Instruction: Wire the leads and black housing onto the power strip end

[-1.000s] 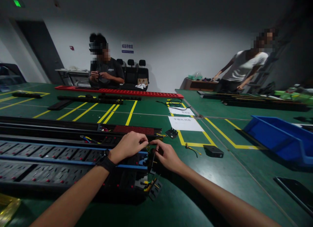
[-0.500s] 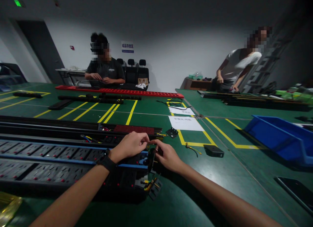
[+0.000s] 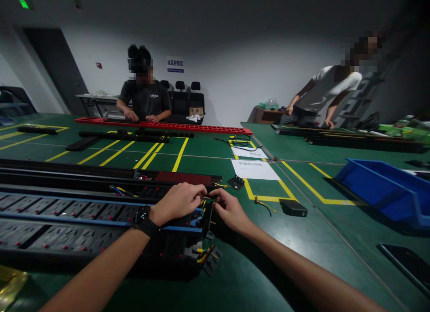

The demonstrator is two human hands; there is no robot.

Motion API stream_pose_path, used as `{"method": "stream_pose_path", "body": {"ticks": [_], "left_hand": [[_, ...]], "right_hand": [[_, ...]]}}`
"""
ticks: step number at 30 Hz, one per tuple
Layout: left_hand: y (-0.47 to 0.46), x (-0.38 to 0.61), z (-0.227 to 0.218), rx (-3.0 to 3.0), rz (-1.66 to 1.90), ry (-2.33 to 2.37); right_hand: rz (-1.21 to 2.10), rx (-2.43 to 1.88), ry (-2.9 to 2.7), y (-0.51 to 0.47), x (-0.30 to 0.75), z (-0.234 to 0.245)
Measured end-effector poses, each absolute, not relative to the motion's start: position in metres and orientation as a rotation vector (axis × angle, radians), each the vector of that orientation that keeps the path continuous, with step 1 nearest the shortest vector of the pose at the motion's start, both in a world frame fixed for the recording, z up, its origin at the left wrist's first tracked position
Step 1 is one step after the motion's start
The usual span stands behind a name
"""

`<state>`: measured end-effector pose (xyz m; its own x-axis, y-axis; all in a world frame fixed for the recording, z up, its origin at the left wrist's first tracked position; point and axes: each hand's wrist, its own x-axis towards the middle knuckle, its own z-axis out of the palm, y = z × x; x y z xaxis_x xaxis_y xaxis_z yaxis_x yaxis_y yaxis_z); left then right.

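Two long black power strips with rows of sockets lie side by side at the left; the middle power strip (image 3: 90, 210) has blue edges, and the nearer power strip (image 3: 87, 240) has red dots. My left hand (image 3: 178, 202), wearing a black watch (image 3: 145, 220), rests over the middle strip's right end, fingertips pinched; what they hold is hidden. Facing it, my right hand (image 3: 231, 210) has its thumb and forefinger closed on the upper part of a dark end cap (image 3: 210, 222) beside that end. Another end cap (image 3: 212, 260) hangs by coloured wires (image 3: 201, 253) from the nearer strip.
Beyond lie another black strip (image 3: 67, 176), a small black bracket (image 3: 236, 182), loose wires (image 3: 265, 205) and a black box (image 3: 293, 207). A blue bin (image 3: 386, 191) and a phone (image 3: 408, 262) are at right. Two people work across the green table, by a red rail (image 3: 201, 126).
My fingertips have shifted slightly, still close together at the strip's end. Across the table, one person's hands have lowered to the red rail; the other person leans further right.
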<state>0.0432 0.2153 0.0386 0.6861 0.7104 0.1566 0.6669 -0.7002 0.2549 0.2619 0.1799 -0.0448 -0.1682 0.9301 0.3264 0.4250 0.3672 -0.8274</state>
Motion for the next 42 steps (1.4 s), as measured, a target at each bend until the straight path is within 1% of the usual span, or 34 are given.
{"method": "stream_pose_path", "body": {"ticks": [8, 24, 29, 34, 39, 42], "left_hand": [[0.215, 0.045, 0.04, 2.78, 0.273, 1.067], [0.218, 0.044, 0.038, 2.771, 0.35, 1.028], [0.218, 0.043, 0.037, 2.839, 0.273, 1.029], [0.216, 0.044, 0.039, 2.847, 0.217, 1.034], [0.215, 0.045, 0.042, 2.832, 0.247, 1.027], [0.216, 0.044, 0.042, 2.826, 0.233, 1.047]], "right_hand": [[0.805, -1.198, -1.663, 0.186, 0.261, -0.051], [0.778, -1.274, -1.772, 0.185, 0.26, -0.04], [0.708, -1.291, -1.783, 0.187, 0.259, -0.041], [0.716, -1.293, -1.77, 0.185, 0.258, -0.042], [0.576, -1.303, -1.784, 0.179, 0.257, -0.036], [0.374, -1.326, -1.894, 0.174, 0.27, -0.024]]}}
